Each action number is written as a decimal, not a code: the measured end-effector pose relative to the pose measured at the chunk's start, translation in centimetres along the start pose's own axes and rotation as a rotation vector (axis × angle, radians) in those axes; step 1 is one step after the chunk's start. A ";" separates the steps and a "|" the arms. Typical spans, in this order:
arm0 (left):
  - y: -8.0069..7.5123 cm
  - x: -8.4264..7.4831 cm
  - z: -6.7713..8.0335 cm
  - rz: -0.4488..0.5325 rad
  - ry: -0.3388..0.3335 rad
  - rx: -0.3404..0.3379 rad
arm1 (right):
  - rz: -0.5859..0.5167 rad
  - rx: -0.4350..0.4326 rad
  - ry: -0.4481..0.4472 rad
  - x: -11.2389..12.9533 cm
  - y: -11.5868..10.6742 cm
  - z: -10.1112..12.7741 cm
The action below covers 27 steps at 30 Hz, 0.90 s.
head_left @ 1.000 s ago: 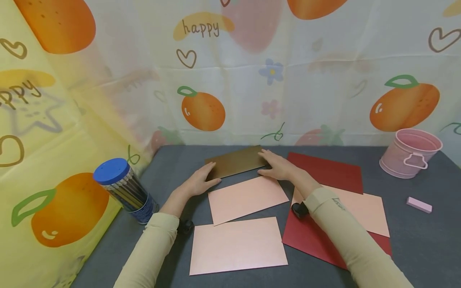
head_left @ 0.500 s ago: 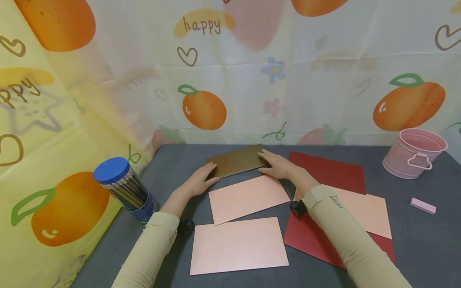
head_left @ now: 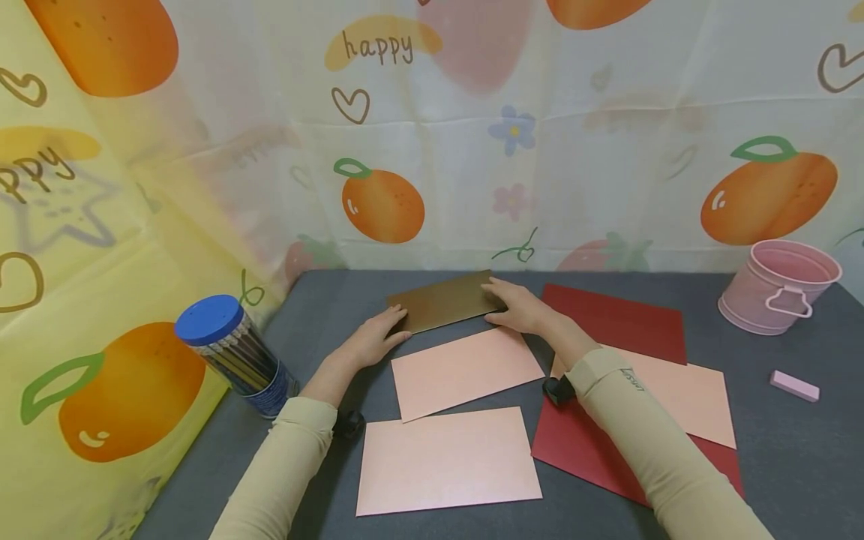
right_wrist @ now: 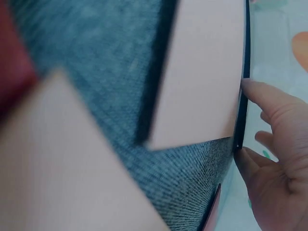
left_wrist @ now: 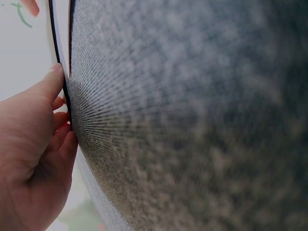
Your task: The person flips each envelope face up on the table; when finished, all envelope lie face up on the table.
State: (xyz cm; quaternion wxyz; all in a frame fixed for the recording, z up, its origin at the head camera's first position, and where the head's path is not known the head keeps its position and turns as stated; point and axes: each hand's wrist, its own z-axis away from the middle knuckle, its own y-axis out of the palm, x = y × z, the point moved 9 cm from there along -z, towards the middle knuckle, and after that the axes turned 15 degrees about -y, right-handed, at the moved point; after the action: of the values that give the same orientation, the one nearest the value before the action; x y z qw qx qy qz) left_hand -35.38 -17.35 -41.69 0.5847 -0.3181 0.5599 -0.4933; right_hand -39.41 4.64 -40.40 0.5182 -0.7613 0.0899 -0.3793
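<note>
At the back of the dark table lies a gold-brown card [head_left: 448, 301], a flat rectangle set at a slant. My left hand [head_left: 371, 340] holds its left end, fingers over the end and thumb [left_wrist: 54, 77] at the edge nearer me. My right hand [head_left: 520, 309] grips the other end, its fingertips at the far right corner. In the right wrist view, thumb and index finger [right_wrist: 245, 161] meet the card's dark edge. Just in front lies a pale pink card [head_left: 466, 373], with a second pink card [head_left: 448, 461] nearest me.
Red cards [head_left: 617, 322] and another pink card [head_left: 695, 394] overlap under my right forearm. A pink bucket [head_left: 769, 300] and a small pink block [head_left: 794, 386] stand to the right. At left is a blue-lidded tub of pencils [head_left: 236, 356]. A fruit-print curtain [head_left: 459, 165] backs the table.
Both hands stay at the ends of the gold-brown card, and the cards keep their places. The head view has shifted very slightly.
</note>
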 end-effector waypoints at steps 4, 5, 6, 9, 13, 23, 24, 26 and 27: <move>0.1 -0.1 -0.1 -0.015 0.003 0.002 | 0.025 -0.025 -0.003 0.1 -0.4 0.0; 0.1 -0.1 -0.1 -0.016 0.002 0.003 | 0.031 -0.027 -0.002 0.2 -0.5 0.0; 0.1 -0.1 -0.1 -0.017 0.003 0.005 | 0.038 -0.030 -0.003 0.2 -0.6 0.0; 0.1 -0.1 -0.1 -0.014 0.003 0.009 | 0.054 -0.032 -0.003 0.2 -0.8 0.0; 0.1 0.0 0.0 -0.010 0.006 0.008 | 0.077 -0.021 -0.011 0.2 -0.9 0.1; 0.1 0.5 0.0 0.019 -0.032 0.019 | 0.116 -0.048 -0.121 1.0 -1.1 0.3; 0.0 0.6 0.0 0.021 -0.033 0.016 | 0.115 -0.053 -0.130 1.1 -1.1 0.3; -0.1 0.6 0.1 0.028 -0.033 0.007 | 0.117 -0.065 -0.147 1.2 -1.2 0.4; -0.2 0.6 0.2 0.033 -0.030 0.002 | 0.116 -0.071 -0.153 1.3 -1.2 0.5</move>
State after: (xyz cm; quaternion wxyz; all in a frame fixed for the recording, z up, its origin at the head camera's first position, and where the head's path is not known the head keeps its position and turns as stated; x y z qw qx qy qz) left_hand -35.27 -18.05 -41.68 0.6015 -0.3154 0.5558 -0.4794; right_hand -38.52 4.86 -38.83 0.5171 -0.7996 0.1072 -0.2859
